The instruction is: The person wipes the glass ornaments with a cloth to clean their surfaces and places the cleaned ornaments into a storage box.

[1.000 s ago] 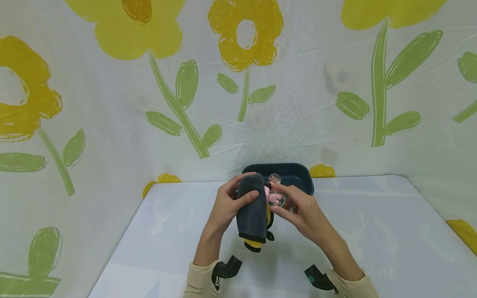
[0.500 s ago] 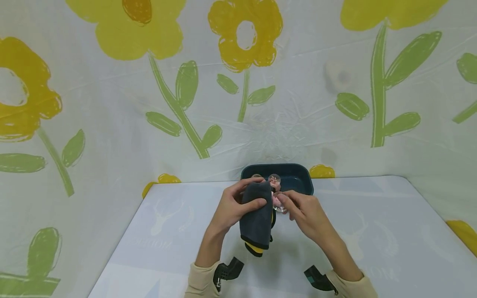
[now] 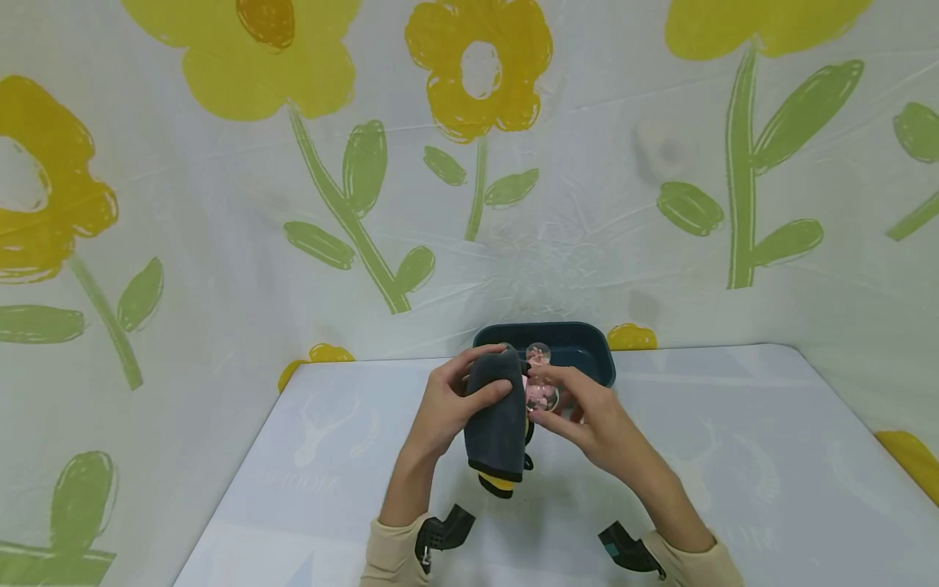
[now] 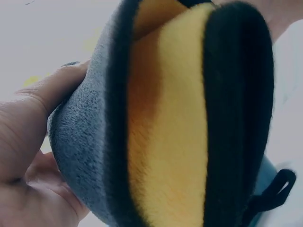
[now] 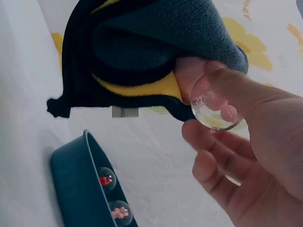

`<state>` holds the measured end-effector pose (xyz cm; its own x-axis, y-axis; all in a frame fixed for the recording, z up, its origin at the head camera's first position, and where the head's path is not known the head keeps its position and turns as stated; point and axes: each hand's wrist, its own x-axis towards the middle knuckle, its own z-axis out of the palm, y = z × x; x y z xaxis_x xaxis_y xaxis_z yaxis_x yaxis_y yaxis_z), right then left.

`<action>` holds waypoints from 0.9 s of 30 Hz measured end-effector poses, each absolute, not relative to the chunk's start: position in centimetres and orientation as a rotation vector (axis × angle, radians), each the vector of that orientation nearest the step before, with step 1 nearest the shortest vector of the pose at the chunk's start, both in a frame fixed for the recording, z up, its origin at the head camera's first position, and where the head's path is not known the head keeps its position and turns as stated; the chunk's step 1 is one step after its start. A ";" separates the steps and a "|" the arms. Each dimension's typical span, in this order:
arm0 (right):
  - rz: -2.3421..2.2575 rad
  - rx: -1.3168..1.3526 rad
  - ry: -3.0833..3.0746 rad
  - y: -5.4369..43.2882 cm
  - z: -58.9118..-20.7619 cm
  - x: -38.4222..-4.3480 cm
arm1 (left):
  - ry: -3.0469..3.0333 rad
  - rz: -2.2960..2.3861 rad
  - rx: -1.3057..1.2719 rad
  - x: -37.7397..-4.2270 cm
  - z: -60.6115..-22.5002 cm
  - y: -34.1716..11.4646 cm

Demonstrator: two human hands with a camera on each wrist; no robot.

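A plush cleaning cloth [image 3: 493,436], grey on one side and yellow on the other with black edging, hangs folded in my left hand [image 3: 446,399]. The left thumb presses on its grey face. My right hand [image 3: 597,412] holds a small snow globe [image 3: 543,398] with pink pieces inside between thumb and fingers. In the right wrist view, the globe's pink base [image 5: 187,78] goes into the cloth's folds, and the clear ball [image 5: 213,111] sticks out. The left wrist view shows the cloth's yellow inner side [image 4: 175,123] and a black loop [image 4: 279,189]; the globe is hidden there.
Behind the hands, a dark teal tray [image 3: 605,363] stands at the table's far edge. Small clear globes lie in it, one with a red figure [image 5: 107,179] and one with a pink figure [image 5: 121,212]. A flower-printed curtain [image 3: 587,204] rises behind the white table [image 3: 308,489].
Half a second ago the cloth and globe tipped right and lower; now they are back up and left. My right fingers have shifted from the ball's top to spread around its side.
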<state>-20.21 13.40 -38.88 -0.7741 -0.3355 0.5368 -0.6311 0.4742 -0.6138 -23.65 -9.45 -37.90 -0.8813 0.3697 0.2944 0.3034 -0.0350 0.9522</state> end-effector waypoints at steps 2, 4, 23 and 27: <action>1.191 0.841 -2.349 13.4 -38.9 -20.2 | 2.125 2.106 0.744 -23.7 -37.9 -9.5; 1.189 0.858 -2.315 13.4 -38.8 -20.3 | 2.109 2.110 0.744 -23.7 -37.8 -9.5; 1.145 0.754 -2.238 12.5 -39.7 -20.9 | 2.131 2.077 0.769 -23.8 -38.1 -9.5; 1.122 0.731 -2.247 12.8 -39.5 -20.9 | 2.146 2.072 0.779 -23.9 -38.2 -9.7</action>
